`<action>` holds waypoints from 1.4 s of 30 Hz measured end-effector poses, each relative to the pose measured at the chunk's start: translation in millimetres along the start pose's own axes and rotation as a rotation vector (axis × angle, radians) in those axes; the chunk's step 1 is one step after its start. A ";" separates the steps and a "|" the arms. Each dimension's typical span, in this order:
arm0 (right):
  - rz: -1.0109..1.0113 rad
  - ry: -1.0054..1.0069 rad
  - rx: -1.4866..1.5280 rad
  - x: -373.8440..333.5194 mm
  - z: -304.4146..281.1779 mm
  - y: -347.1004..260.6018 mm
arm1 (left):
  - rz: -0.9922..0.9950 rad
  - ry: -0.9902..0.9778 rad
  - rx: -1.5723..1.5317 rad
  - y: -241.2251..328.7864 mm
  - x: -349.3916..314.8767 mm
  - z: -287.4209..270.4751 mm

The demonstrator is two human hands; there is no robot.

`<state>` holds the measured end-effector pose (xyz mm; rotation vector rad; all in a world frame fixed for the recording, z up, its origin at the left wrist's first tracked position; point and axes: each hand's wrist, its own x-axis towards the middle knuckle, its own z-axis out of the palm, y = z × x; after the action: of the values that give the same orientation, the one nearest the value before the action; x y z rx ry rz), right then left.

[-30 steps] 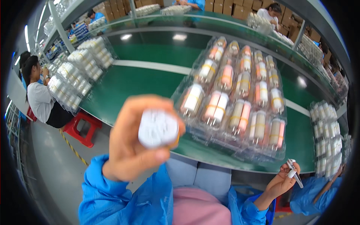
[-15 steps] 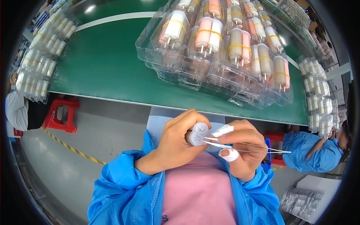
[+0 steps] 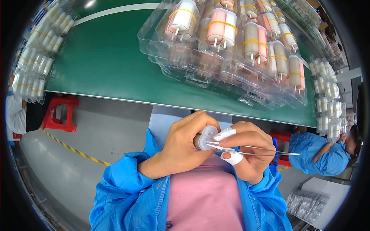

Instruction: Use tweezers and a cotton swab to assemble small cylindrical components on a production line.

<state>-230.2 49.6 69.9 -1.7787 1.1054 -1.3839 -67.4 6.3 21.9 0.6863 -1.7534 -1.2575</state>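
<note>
Left hand (image 3: 181, 148) with fingers curled around a small white cylindrical part (image 3: 206, 137), its round end face turned toward the right hand (image 3: 248, 154). The right thumb and forefinger, both wearing white finger cots, pinch a pair of metal tweezers (image 3: 250, 148) whose tips meet at the part's end face, just beside the left fingertips. Beyond the fingers, clear plastic trays (image 3: 231, 57) of banded cylinders lie on the green table (image 3: 104, 65).
</note>
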 end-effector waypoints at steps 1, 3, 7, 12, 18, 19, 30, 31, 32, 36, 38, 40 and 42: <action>0.003 -0.001 0.005 -0.2 -0.4 -0.2 | 0.000 -0.004 0.008 -0.2 0.1 0.1; 0.006 0.003 0.002 -1.0 -0.2 -0.2 | 0.012 -0.001 0.010 -0.9 0.6 0.6; 0.016 0.025 0.003 -2.8 1.5 0.3 | 0.016 0.013 0.010 -1.1 0.4 2.4; 0.014 0.040 0.018 -4.1 0.6 2.6 | 0.010 0.006 0.006 0.3 -0.4 3.7; 0.024 0.066 0.031 -6.9 0.8 3.4 | 0.034 0.006 0.044 1.9 1.5 1.9; 0.022 0.073 0.036 -7.4 1.3 3.4 | 0.050 0.005 0.071 2.6 1.6 1.7; 0.001 0.048 -0.015 -5.9 3.0 2.8 | 0.035 0.013 0.050 2.9 1.4 2.1; -0.003 0.044 -0.016 -5.7 2.9 3.0 | 0.034 0.013 0.053 2.8 1.1 2.3; -0.003 0.040 -0.019 -5.8 3.0 3.0 | 0.032 0.015 0.052 2.8 0.7 2.6; 0.015 0.071 0.042 -7.5 4.8 3.5 | 0.042 -0.001 0.053 2.2 0.0 1.7; 0.008 0.085 0.044 -8.2 5.5 4.4 | 0.052 -0.012 0.057 1.9 -0.2 1.2; -0.002 0.084 0.037 -8.4 5.2 5.4 | 0.061 -0.014 0.071 1.8 -0.2 1.2; -0.006 0.083 0.043 -8.8 4.8 5.7 | 0.063 -0.018 0.056 2.2 -0.5 1.3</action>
<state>-227.8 54.7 59.9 -1.7093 1.1063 -1.4857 -68.3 8.1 23.7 0.6486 -1.8165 -1.1791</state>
